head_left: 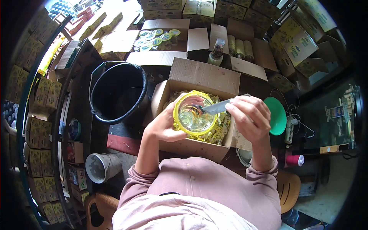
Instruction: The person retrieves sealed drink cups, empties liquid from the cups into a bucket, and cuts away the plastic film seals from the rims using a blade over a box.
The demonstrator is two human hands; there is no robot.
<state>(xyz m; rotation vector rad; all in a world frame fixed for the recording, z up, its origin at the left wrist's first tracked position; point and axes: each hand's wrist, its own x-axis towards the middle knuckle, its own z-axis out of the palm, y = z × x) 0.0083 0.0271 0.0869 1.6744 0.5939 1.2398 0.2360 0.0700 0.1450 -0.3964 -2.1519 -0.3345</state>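
Observation:
My left hand [166,123] is wrapped round a clear glass jar [190,119] with a ragged yellow rim, its round opening facing up toward me. In my right hand [251,115] is a flat grey blade-like tool [217,108], pinched between thumb and fingers. The tool's tip reaches over the jar's opening; I cannot tell whether it touches the rim or the inside. Under both hands stands an open cardboard box [203,74], with yellow shreds [219,135] in it.
A black bucket [119,92] stands left of the box, with a grey-white bucket [100,168] lower down. Behind are a carton of yellow-lidded jars [155,38] and a carton of cylinders [240,48]. To the right are a green bowl [275,115], cables and a red thread spool [293,160].

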